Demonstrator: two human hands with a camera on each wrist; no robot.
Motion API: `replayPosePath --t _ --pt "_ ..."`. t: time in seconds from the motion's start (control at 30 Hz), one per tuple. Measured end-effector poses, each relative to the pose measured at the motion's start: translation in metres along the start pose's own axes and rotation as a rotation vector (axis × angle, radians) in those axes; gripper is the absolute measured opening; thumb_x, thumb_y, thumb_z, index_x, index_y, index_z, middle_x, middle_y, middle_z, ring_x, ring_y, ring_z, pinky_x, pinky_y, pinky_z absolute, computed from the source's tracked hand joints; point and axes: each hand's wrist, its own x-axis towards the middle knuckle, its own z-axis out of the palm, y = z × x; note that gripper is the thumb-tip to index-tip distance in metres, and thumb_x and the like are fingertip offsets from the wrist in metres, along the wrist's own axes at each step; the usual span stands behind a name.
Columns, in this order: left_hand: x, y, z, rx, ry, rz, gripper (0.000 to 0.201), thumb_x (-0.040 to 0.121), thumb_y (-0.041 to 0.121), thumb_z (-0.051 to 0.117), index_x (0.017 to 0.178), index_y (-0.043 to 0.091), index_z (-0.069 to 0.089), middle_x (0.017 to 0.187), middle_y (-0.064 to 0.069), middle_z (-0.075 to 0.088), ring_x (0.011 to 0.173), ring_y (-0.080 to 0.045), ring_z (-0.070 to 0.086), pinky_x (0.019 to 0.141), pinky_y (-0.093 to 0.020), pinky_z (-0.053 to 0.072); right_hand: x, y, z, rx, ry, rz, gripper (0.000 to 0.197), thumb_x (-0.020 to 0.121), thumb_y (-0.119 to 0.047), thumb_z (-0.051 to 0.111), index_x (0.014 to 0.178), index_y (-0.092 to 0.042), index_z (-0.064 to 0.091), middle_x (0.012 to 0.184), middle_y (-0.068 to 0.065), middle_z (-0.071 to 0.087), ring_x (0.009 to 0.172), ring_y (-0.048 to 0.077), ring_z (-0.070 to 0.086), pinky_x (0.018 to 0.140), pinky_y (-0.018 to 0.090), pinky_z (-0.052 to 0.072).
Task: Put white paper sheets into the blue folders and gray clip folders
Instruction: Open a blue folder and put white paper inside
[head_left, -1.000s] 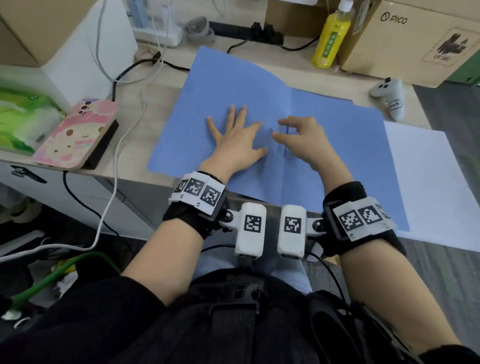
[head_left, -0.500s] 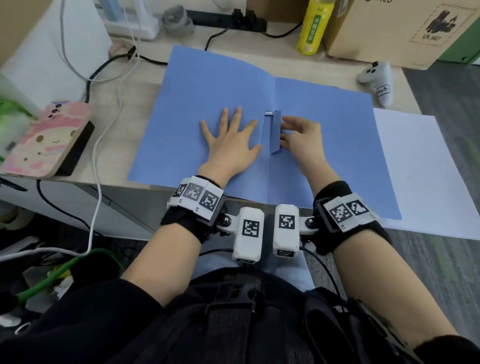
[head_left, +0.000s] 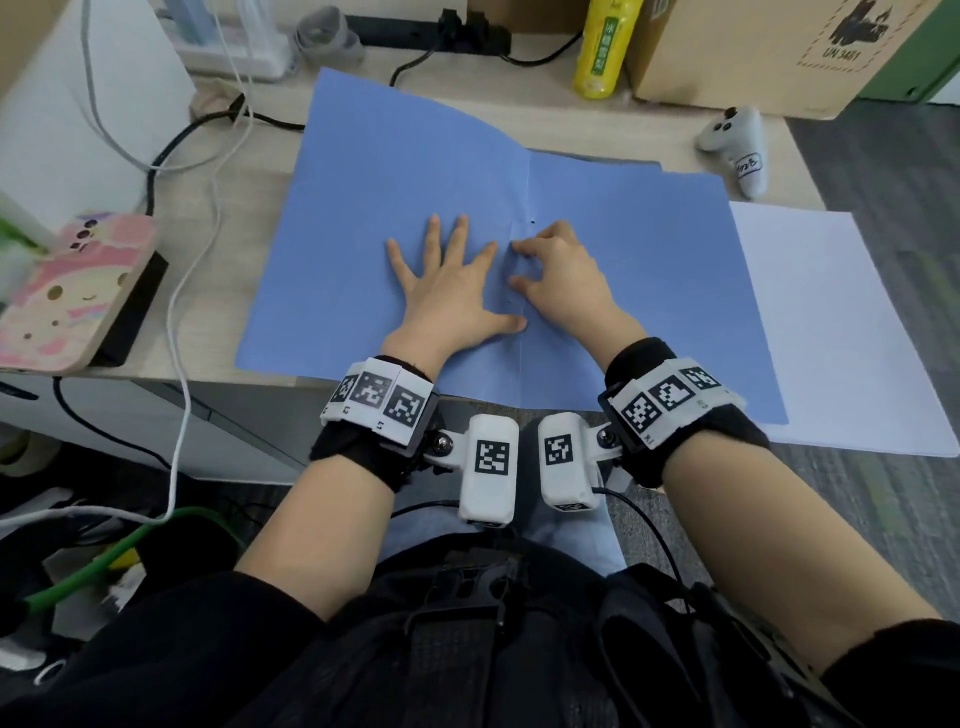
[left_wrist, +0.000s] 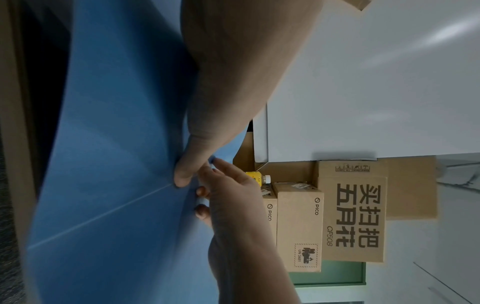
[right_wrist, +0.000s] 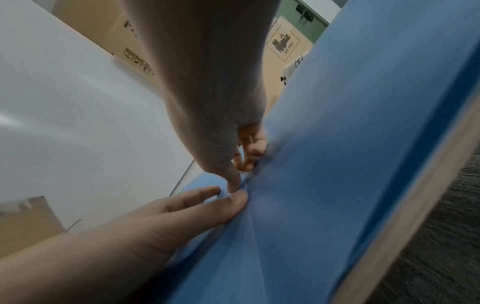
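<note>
Now blue folder (head_left: 639, 270) lying open on surface (head_left: 249, 218), left hand (head_left: 447, 291) pressing it flat, fingers spread. Right hand (head_left: 558, 270) fingers curling, pinching at fold; fastener there hidden. White paper sheets (head_left: 841, 332) waiting right of right fingers. Advising steady press, gentle pinch.

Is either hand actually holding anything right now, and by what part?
Left hand holds nothing, pressing flat on the open blue paper folder. Right hand's curled fingertips work at its centre crease; any grip cannot be told.

Bottle (head_left: 602, 49) and boxes (head_left: 753, 47) crowd the desk's (head_left: 249, 218) far edge.
</note>
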Motion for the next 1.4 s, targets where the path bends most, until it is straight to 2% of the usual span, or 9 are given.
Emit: replayPosePath --t 0.2,0.4,0.5,0.63,0.83,1.03,1.2,1.27,1.4 --pt "0.006 0.021 -0.009 -0.004 -0.023 -0.023 0.094 0.074 0.055 0.066 0.148 0.023 0.018 0.16 -0.009 -0.007 0.146 -0.03 -0.017 0.108 -0.068 -0.01 -0.003 0.005 -0.016 0.094 -0.071 -0.046 0.041 0.09 -0.019 0.058 0.131 -0.016 0.054 0.128 0.009 0.042 0.1 0.024 0.054 0.09 0.037 0.047" --pt "0.018 0.061 -0.012 0.021 0.049 0.079 0.083 0.084 0.058 0.052 0.147 0.014 0.022 0.159 -0.015 -0.001 0.145 -0.03 -0.021 0.108 -0.064 -0.015 -0.015 0.032 -0.051 0.312 -0.038 -0.047 0.03 0.09 -0.014 0.054 0.118 -0.009 0.063 0.11 0.002 0.066 0.062 0.015 0.06 0.049 0.02 0.05" --pt "0.025 0.084 -0.005 0.029 0.019 0.127 0.08 0.086 0.057 0.049 0.147 0.014 0.022 0.159 -0.016 -0.001 0.145 -0.03 -0.022 0.108 -0.063 -0.017 -0.026 0.056 -0.065 0.349 0.151 -0.001 0.016 0.088 -0.016 0.057 0.089 -0.005 0.069 0.084 0.009 0.071 0.046 0.002 0.056 0.044 0.013 0.043" --pt "0.03 0.117 0.006 -0.005 -0.013 0.21 0.071 0.088 0.047 0.052 0.145 0.013 0.027 0.159 -0.015 0.002 0.145 -0.03 -0.021 0.111 -0.059 -0.017 -0.04 0.093 -0.079 0.334 0.457 0.155 0.033 0.085 -0.03 0.056 0.072 -0.001 0.066 0.061 0.01 0.064 0.06 0.028 0.062 0.06 0.036 0.051" --pt "0.035 0.181 0.03 -0.043 -0.085 0.415 0.062 0.09 0.041 0.053 0.142 0.013 0.036 0.159 -0.008 0.013 0.147 -0.027 -0.013 0.115 -0.054 -0.011 -0.073 0.151 -0.098 0.103 0.646 0.4 0.026 0.088 -0.03 0.051 0.084 -0.01 0.066 0.084 0.006 0.068 0.084 0.029 0.06 0.065 0.03 0.04" --pt "0.034 0.229 0.052 -0.014 -0.116 0.612 0.042 0.094 0.032 0.048 0.132 0.015 0.051 0.155 -0.001 0.028 0.148 -0.024 -0.009 0.113 -0.058 -0.011 -0.101 0.204 -0.102 -0.155 0.486 0.517 0.046 0.09 -0.029 0.053 0.131 -0.007 0.05 0.137 0.014 0.047 0.13 0.032 0.036 0.099 0.043 0.037" --pt "0.038 0.251 0.065 -0.001 -0.167 0.638 0.035 0.093 0.027 0.048 0.125 0.014 0.055 0.14 -0.001 0.048 0.144 -0.021 0.021 0.114 -0.058 -0.003 -0.11 0.225 -0.106 -0.153 0.331 0.753 0.086 0.09 -0.05 0.051 0.148 0.0 0.013 0.158 0.016 0.01 0.147 0.034 0.0 0.115 0.058 0.008" --pt "0.041 0.253 0.069 -0.04 -0.154 0.608 0.03 0.09 0.023 0.049 0.116 0.012 0.058 0.131 -0.002 0.053 0.129 -0.022 0.042 0.114 -0.053 0.004 -0.111 0.231 -0.108 -0.053 0.317 0.788 0.093 0.087 -0.055 0.053 0.148 0.001 0.01 0.158 0.016 0.012 0.147 0.033 0.004 0.115 0.057 0.011" --pt "0.046 0.255 0.073 -0.076 -0.087 0.579 0.028 0.087 0.024 0.054 0.111 0.011 0.061 0.119 -0.002 0.059 0.113 -0.025 0.053 0.113 -0.044 0.016 -0.112 0.235 -0.108 0.057 0.422 0.75 0.077 0.081 -0.051 0.063 0.132 0.0 0.037 0.14 0.016 0.041 0.133 0.033 0.035 0.105 0.05 0.031"
